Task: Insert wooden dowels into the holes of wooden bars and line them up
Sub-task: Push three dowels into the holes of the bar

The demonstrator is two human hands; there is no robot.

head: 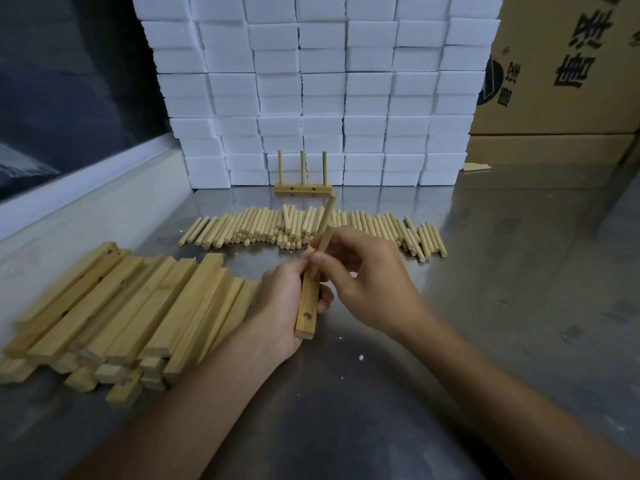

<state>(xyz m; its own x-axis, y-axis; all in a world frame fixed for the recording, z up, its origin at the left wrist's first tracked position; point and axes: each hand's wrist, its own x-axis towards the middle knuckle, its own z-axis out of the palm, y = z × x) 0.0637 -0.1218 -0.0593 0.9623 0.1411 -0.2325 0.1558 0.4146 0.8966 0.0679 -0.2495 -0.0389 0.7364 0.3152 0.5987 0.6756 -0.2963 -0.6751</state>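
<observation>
My left hand [284,306] grips a wooden bar [307,306] held nearly upright above the table, with an empty hole showing near its lower end. My right hand [363,275] pinches a wooden dowel [327,216] whose lower end meets the bar's upper part; the joint is hidden by my fingers. A pile of bars [131,313] lies at the left. A row of loose dowels [311,226] lies across the middle. One finished bar with three upright dowels [302,181] stands at the back.
The steel table [502,271] carries everything. A wall of stacked white foam blocks [311,81] rises behind. Cardboard boxes [561,71] stand at the back right. A white ledge [86,188] borders the left side.
</observation>
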